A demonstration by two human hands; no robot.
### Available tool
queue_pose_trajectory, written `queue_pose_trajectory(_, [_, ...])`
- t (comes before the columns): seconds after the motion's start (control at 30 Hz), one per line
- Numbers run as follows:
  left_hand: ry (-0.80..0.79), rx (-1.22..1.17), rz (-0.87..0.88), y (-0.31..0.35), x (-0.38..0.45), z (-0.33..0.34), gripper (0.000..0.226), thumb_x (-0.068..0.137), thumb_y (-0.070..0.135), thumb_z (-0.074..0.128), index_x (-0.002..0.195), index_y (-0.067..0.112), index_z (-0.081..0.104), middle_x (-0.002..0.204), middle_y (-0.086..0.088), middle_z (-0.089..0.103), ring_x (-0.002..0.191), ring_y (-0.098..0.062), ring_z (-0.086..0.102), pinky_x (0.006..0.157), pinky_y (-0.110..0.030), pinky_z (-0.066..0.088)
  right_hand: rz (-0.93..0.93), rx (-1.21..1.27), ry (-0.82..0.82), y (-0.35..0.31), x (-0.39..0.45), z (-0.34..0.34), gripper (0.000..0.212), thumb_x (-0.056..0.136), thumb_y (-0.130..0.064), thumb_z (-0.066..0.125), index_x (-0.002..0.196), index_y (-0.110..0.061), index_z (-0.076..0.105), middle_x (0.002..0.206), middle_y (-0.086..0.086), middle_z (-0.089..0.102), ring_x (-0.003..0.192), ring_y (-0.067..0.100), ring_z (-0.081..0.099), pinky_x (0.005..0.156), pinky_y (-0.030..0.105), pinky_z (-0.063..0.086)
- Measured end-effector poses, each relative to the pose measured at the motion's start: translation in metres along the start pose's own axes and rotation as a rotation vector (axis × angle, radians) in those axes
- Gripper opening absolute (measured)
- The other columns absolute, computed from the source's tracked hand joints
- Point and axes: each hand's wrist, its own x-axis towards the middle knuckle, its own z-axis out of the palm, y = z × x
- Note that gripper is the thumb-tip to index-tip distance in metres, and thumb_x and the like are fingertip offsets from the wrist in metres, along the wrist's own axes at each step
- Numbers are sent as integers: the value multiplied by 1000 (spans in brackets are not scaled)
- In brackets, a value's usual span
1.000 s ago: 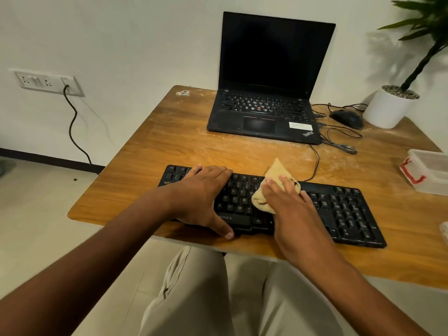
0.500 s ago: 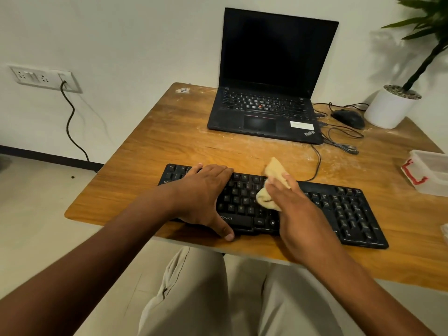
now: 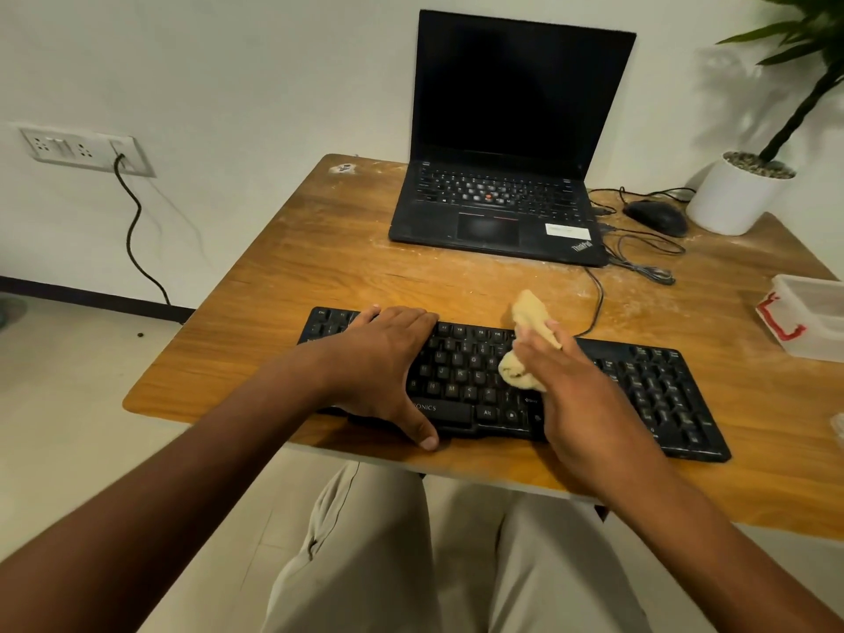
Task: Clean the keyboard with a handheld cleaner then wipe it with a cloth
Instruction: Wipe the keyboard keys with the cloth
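The person sits at the near edge of the desk (image 3: 283, 249), and the wiping step is in hand; no handheld cleaner is visible, so I judge that part is finished. The keyboard (image 3: 648, 390) lies along the near edge. The left hand (image 3: 383, 363) rests flat on its left part, fingers straight over the keys and thumb at the front rim, holding it steady. The right hand (image 3: 575, 386) has its fingers curled around a bunched yellow cloth (image 3: 525, 354) and presses it on the keys near the middle; one end of the cloth stands up above the fingers.

The right part of the keyboard with the number keys seems not yet wiped, so the next move probably needs the cloth to travel toward the right end while the left hand keeps the keyboard from sliding.

On the keyboard front I read "ONICS", the beginning hidden by the thumb, and "Alt" on one key. Farther, toward the far edge, an open laptop (image 3: 502, 212) carries "ThinkPad" on its near right corner; the white sticker beside it is too small to read.
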Motion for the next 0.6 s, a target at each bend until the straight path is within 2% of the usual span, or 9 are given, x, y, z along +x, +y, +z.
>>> queue_pose_trajectory(0.07, [-4, -2, -6, 1, -1, -1, 146, 57, 80, 79, 162, 25, -7, 170, 6, 3, 156, -15, -2, 125, -45, -12, 37, -6, 34, 3, 19, 2, 72, 93, 15, 41, 157, -20, 36, 165, -5, 26, 156, 12, 2, 124, 38, 15])
queue_pose_trajectory(0.13, [-5, -7, -10, 2, -1, -2, 146, 56, 80, 79, 162, 26, -6, 170, 5, 4, 155, -15, -2, 125, -44, -13, 35, 34, 56, -6, 31, 8, 71, 94, 14, 40, 158, -18, 33, 166, -2, 27, 156, 14, 3, 123, 35, 11])
queue_pose_trajectory(0.3, [-19, 8, -22, 2, 0, -2, 147, 56, 82, 77, 162, 26, -8, 170, 6, 0, 156, -14, -5, 124, -42, -13, -182, 95, -55, -33, 5, 18, 68, 99, 6, 40, 159, -22, 30, 168, -9, 18, 154, 4, -9, 122, 28, 10])
queue_pose_trajectory(0.37, [-23, 3, -20, 1, 1, -2, 147, 56, 82, 77, 162, 27, -9, 170, 7, -1, 155, -14, -6, 124, -42, -13, -148, 75, -64, -19, -13, 11, 73, 96, 11, 43, 158, -26, 32, 166, -15, 18, 153, 0, -9, 125, 31, 15])
queue_pose_trajectory(0.47, [-23, -7, -25, 1, 0, -2, 147, 56, 80, 79, 162, 27, -8, 170, 6, 1, 156, -16, -4, 124, -44, -12, -63, 64, 21, 2, -14, 4, 69, 93, 15, 49, 152, -20, 46, 159, -9, 33, 154, 9, 8, 123, 44, 26])
queue_pose_trajectory(0.5, [-23, -7, -28, 2, 0, -3, 147, 56, 79, 80, 162, 28, -8, 170, 6, 1, 156, -16, -4, 125, -45, -12, -30, 39, 42, 5, -6, 4, 68, 93, 16, 47, 152, -18, 46, 160, -6, 33, 154, 12, 9, 123, 44, 24])
queue_pose_trajectory(0.6, [-22, -11, -32, 5, 0, -4, 147, 56, 77, 82, 162, 27, -7, 170, 5, 2, 156, -16, -3, 125, -45, -11, 36, 68, 81, -9, 21, 12, 70, 94, 13, 39, 157, -17, 36, 166, -3, 27, 156, 13, 5, 123, 33, 11])
